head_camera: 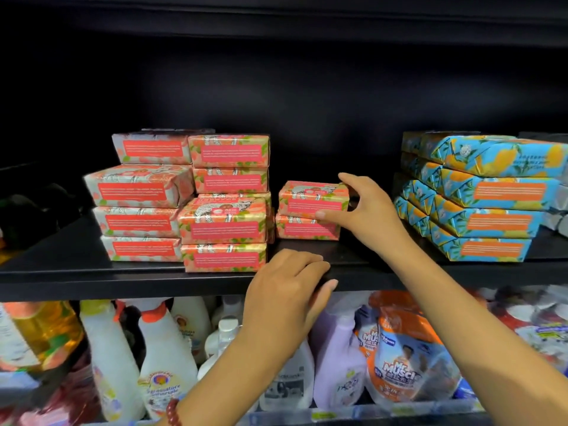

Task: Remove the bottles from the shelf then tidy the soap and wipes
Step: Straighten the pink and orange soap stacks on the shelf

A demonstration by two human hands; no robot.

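Pink-orange wrapped soap bars stand in uneven stacks on the black shelf. My right hand grips the right end of the upper bar of a short two-bar stack, thumb on its front and fingers over its top. Under it lies a second pink bar. My left hand rests on the shelf's front edge, fingers curled over the lip and thumb under it. Blue-and-orange wrapped packs are stacked at the right.
On the lower shelf stand white spray bottles, a lilac bottle, an orange Mr Muscle refill pouch and a yellow bottle. Dark items lie at the far left of the upper shelf. Bare shelf lies between the pink and blue stacks.
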